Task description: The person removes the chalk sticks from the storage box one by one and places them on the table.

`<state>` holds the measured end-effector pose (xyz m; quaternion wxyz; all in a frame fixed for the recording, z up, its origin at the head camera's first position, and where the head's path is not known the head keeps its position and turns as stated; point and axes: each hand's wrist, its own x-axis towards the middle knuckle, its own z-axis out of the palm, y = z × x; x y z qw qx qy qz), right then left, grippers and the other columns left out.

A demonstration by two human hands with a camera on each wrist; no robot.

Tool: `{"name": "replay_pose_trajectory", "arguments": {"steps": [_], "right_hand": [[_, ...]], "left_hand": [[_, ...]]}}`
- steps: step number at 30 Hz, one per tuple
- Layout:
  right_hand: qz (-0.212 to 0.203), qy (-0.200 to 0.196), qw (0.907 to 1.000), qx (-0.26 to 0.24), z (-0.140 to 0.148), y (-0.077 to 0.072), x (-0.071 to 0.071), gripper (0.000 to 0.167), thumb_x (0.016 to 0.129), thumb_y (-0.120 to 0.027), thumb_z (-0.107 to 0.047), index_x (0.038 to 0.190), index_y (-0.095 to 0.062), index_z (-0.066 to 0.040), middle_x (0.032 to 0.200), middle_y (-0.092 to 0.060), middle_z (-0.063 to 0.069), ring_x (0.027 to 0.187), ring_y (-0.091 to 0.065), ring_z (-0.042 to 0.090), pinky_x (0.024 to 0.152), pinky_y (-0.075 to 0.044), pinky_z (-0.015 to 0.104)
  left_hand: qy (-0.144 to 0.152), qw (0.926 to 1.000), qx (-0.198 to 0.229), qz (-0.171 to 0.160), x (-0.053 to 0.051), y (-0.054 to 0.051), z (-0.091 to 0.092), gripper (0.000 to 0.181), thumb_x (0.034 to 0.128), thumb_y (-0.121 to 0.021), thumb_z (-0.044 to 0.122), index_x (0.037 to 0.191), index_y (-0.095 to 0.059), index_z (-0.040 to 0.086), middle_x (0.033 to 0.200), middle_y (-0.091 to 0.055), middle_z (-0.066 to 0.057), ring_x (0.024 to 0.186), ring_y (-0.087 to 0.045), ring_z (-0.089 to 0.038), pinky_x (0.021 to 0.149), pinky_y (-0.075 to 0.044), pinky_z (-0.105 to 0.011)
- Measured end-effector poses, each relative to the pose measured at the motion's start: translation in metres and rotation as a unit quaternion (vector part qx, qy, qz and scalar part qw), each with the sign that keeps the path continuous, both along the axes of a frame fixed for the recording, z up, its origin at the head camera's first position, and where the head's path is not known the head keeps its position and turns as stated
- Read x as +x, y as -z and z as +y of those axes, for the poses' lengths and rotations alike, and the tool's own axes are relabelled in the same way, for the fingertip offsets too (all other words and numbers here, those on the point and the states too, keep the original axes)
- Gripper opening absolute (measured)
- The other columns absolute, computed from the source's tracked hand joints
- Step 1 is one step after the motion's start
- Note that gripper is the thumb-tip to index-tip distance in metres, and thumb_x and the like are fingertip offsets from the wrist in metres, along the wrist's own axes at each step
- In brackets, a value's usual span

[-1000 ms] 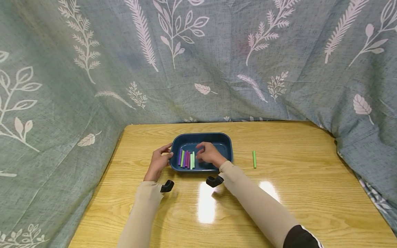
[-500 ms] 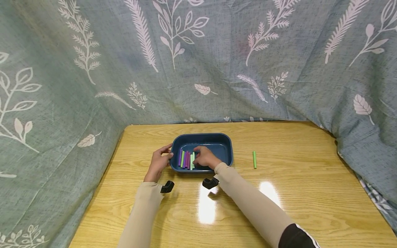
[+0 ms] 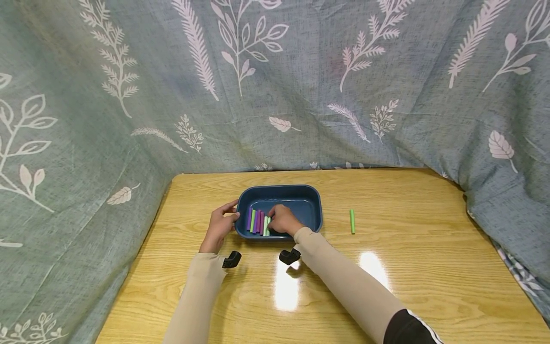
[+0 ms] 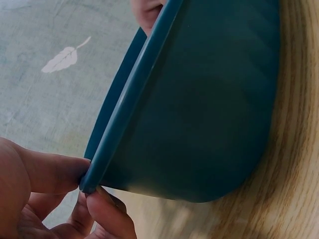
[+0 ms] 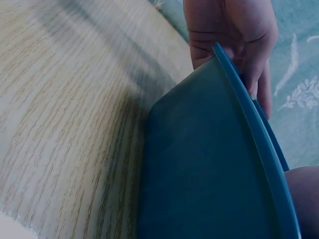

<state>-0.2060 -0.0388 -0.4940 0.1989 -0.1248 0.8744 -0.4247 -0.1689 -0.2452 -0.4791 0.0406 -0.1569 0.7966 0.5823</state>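
Observation:
A dark blue tray lies on the table with several purple, green and pale green sticks side by side in its left part. My left hand grips the tray's left rim, thumb and fingers on either side of it in the left wrist view. Inside the tray, my right hand has its curled fingers at the right-hand pale green stick, covering part of it. In the right wrist view, the tray wall hides those fingertips. A lone bright green stick lies on the table right of the tray.
The wooden table extends around the tray on all sides. A grey-green leaf-patterned cloth hangs behind it and at both sides. Black camera mounts sit at both wrists, low over the table.
My right hand has moved left inside the tray to the pale green sticks. The right-hand one has shifted toward me, its far end now nearly level with its neighbour's. The left hand stays put.

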Motion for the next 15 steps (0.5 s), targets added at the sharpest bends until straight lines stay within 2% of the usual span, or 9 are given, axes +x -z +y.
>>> {"name": "replay_pose_trajectory", "arguments": {"steps": [6, 13, 15], "right_hand": [[0.003, 0.01, 0.9999, 0.007, 0.0009, -0.005, 0.0038, 0.031, 0.087, -0.081, -0.001, 0.115, -0.071, 0.005, 0.102, -0.069, 0.014, 0.09, -0.062, 0.022, 0.086, -0.057, 0.038], [0.011, 0.039, 0.9992, 0.004, 0.0011, -0.0032, 0.0043, 0.028, 0.085, -0.083, 0.0, 0.105, -0.063, 0.001, 0.097, -0.064, 0.011, 0.089, -0.059, 0.024, 0.085, -0.054, 0.04], [0.009, 0.04, 0.9992, -0.003, 0.0018, -0.0034, 0.0052, 0.028, 0.085, -0.082, 0.001, 0.105, -0.062, 0.0, 0.095, -0.064, 0.011, 0.087, -0.063, 0.024, 0.086, -0.055, 0.04]], "left_hand": [[0.0, 1.0, 0.0, -0.002, -0.0002, 0.0006, 0.0001, 0.047, 0.1054, -0.058, -0.001, 0.152, -0.057, 0.006, 0.119, -0.052, -0.015, 0.073, -0.053, -0.014, 0.057, -0.049, -0.021], [0.003, 1.0, -0.003, 0.002, -0.0022, 0.0031, -0.0012, 0.047, 0.1052, -0.058, 0.0, 0.152, -0.058, 0.005, 0.117, -0.053, -0.014, 0.07, -0.051, -0.013, 0.058, -0.048, -0.022], [0.003, 1.0, -0.001, 0.002, -0.0022, 0.0028, -0.0013, 0.047, 0.1051, -0.058, -0.001, 0.152, -0.058, 0.005, 0.117, -0.053, -0.013, 0.07, -0.051, -0.013, 0.058, -0.048, -0.022]]}}
